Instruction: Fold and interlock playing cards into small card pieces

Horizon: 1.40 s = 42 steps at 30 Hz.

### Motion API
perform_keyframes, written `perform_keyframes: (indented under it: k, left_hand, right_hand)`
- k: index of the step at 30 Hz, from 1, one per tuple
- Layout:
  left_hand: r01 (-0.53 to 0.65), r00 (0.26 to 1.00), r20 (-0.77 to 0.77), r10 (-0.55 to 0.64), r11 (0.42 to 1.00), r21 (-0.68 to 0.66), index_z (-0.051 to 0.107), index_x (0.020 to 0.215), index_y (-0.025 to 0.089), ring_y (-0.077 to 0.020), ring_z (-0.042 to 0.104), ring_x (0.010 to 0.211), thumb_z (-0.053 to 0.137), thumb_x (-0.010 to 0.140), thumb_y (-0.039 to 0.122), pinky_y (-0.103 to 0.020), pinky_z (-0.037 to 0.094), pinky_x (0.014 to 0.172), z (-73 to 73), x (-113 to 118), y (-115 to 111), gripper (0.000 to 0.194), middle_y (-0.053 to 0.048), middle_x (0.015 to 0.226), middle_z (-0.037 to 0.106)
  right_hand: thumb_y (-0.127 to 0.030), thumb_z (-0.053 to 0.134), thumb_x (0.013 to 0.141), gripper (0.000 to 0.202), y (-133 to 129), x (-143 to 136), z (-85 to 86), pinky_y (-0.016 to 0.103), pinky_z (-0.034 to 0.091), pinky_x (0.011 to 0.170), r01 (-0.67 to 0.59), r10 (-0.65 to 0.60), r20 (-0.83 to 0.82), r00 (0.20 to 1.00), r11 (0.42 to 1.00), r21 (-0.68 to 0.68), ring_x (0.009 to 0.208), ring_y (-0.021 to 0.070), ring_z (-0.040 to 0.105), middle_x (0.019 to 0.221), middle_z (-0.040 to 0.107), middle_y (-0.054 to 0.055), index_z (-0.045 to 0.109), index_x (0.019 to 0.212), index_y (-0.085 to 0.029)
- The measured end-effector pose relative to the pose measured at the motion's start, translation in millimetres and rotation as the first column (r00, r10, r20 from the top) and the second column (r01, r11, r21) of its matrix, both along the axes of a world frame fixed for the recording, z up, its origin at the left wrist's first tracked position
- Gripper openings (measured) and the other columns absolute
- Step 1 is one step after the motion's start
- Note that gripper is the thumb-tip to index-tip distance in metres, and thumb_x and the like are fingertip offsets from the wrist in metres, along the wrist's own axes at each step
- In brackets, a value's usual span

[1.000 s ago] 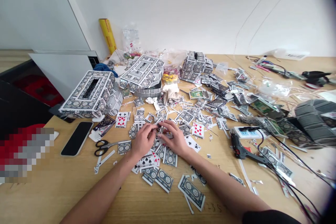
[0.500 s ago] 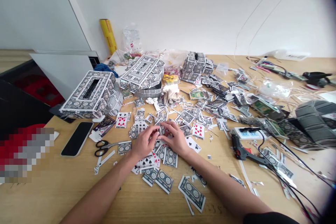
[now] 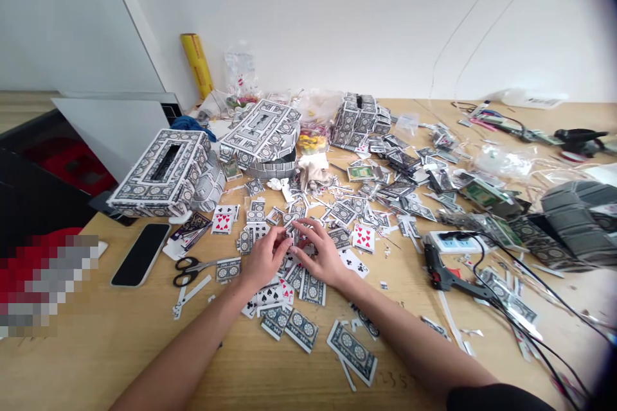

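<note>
My left hand (image 3: 263,259) and my right hand (image 3: 322,257) meet over the middle of the card heap. Between their fingertips is a small grey-patterned playing card (image 3: 292,231), mostly covered by the fingers. My left fingers pinch it from the left, while my right thumb and fingers close on its other side. Beneath and around the hands lie loose playing cards (image 3: 312,288), some face up, some showing grey backs. Left of my left hand rests a pair of black-handled scissors (image 3: 189,270), beside a cut card (image 3: 228,269).
A phone (image 3: 139,255) lies at the left, below a card-covered box (image 3: 161,170). Another card-covered box (image 3: 263,131) and a smaller one (image 3: 357,119) stand behind. At the right, a glue gun (image 3: 446,279) with cables lies by a white power strip (image 3: 456,243). Card scraps are scattered about.
Both hands stay in nearly the same place. The fingers have shifted slightly around the small card, and the left fingers have curled a little more. The surroundings are unchanged.
</note>
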State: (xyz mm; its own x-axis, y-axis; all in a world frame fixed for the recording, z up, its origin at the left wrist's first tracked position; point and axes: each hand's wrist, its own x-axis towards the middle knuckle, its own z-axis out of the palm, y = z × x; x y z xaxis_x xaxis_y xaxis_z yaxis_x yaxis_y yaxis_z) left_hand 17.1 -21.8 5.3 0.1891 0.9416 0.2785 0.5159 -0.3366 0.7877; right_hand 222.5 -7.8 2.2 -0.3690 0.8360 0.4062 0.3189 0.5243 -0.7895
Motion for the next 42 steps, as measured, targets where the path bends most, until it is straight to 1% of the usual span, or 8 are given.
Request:
perform_keyframes:
  k: [3,5,10,20,25,33,38,42]
  left_hand:
    - [-0.01,0.997,-0.07,0.01,1.0,0.014,0.062,0.098,0.023,-0.0178,0.069,0.074,0.049,0.11,0.043,-0.029,0.05,0.071,1.4,0,0,0.027,-0.002,0.086,0.074]
    - [-0.008,0.996,-0.084,0.01,1.0,0.026,0.061,0.094,0.023,-0.0169,0.065,0.07,0.047,0.11,0.043,-0.029,0.048,0.069,2.1,-1,1,0.03,-0.001,0.08,0.071]
    - [0.009,0.996,-0.087,-0.004,0.998,0.058,0.062,0.093,0.023,-0.0161,0.063,0.069,0.047,0.111,0.039,-0.028,0.046,0.069,2.5,-1,1,0.029,0.0,0.078,0.069]
    - [0.001,0.994,-0.11,0.006,0.998,0.056,0.063,0.094,0.023,-0.0171,0.064,0.071,0.049,0.11,0.036,-0.028,0.047,0.071,-0.8,-1,2,0.024,-0.001,0.08,0.07]
    - [0.015,0.994,-0.113,-0.009,0.999,0.048,0.06,0.091,0.023,-0.017,0.062,0.07,0.047,0.11,0.034,-0.028,0.045,0.071,0.6,-2,2,0.026,0.0,0.077,0.068]
    - [-0.013,0.993,-0.115,0.018,0.999,0.04,0.059,0.085,0.023,-0.0158,0.059,0.066,0.053,0.104,0.03,-0.027,0.042,0.067,1.6,0,1,0.022,0.001,0.073,0.066]
    - [0.01,0.991,-0.133,-0.006,0.999,0.034,0.058,0.079,0.021,-0.0154,0.058,0.067,0.05,0.106,0.031,-0.028,0.04,0.067,8.6,-1,-1,0.03,0.001,0.071,0.063]
    - [0.062,0.992,-0.116,-0.054,0.996,0.069,0.061,0.085,0.021,-0.0172,0.059,0.073,0.045,0.108,0.034,-0.031,0.044,0.072,14.1,-3,-4,0.031,-0.001,0.076,0.065]
  right_hand:
    - [-0.036,0.07,0.102,0.054,0,0,0.0,0.044,0.068,0.089,0.003,-0.003,-0.008,1.0,1.0,0.003,0.098,0.0227,0.074,0.149,0.054,0.016,0.057,0.154,-0.033]
    - [-0.037,0.07,0.102,0.052,0,-1,-1.7,0.044,0.069,0.088,0.022,-0.022,-0.008,1.0,1.0,0.008,0.098,0.0227,0.074,0.148,0.055,0.015,0.058,0.152,-0.034]
    - [-0.039,0.071,0.101,0.049,2,-1,-5.2,0.045,0.068,0.092,0.053,-0.053,0.011,0.999,0.998,0.041,0.109,0.026,0.072,0.147,0.057,0.013,0.061,0.149,-0.035]
    - [-0.038,0.073,0.1,0.045,3,-1,-5.4,0.042,0.07,0.088,0.046,-0.045,-0.029,0.999,0.999,0.013,0.098,0.0219,0.074,0.145,0.056,0.014,0.065,0.145,-0.034]
    - [-0.038,0.073,0.1,0.045,3,-1,-4.7,0.042,0.07,0.086,0.05,-0.05,-0.03,0.998,0.999,0.014,0.104,0.0244,0.073,0.145,0.056,0.014,0.066,0.144,-0.035]
    - [-0.036,0.071,0.102,0.044,2,0,-8.2,0.044,0.069,0.09,0.058,-0.063,0.042,0.997,0.992,0.108,0.102,0.0234,0.072,0.144,0.054,0.013,0.065,0.145,-0.036]
    - [-0.044,0.072,0.1,0.044,1,0,-10.5,0.043,0.069,0.086,0.074,-0.083,0.074,0.994,0.99,0.121,0.1,0.0239,0.072,0.137,0.057,0.013,0.068,0.143,-0.034]
    - [-0.052,0.071,0.099,0.047,0,0,-6.9,0.041,0.068,0.082,0.075,-0.084,0.081,0.993,0.991,0.107,0.096,0.0235,0.072,0.132,0.06,0.014,0.069,0.141,-0.031]
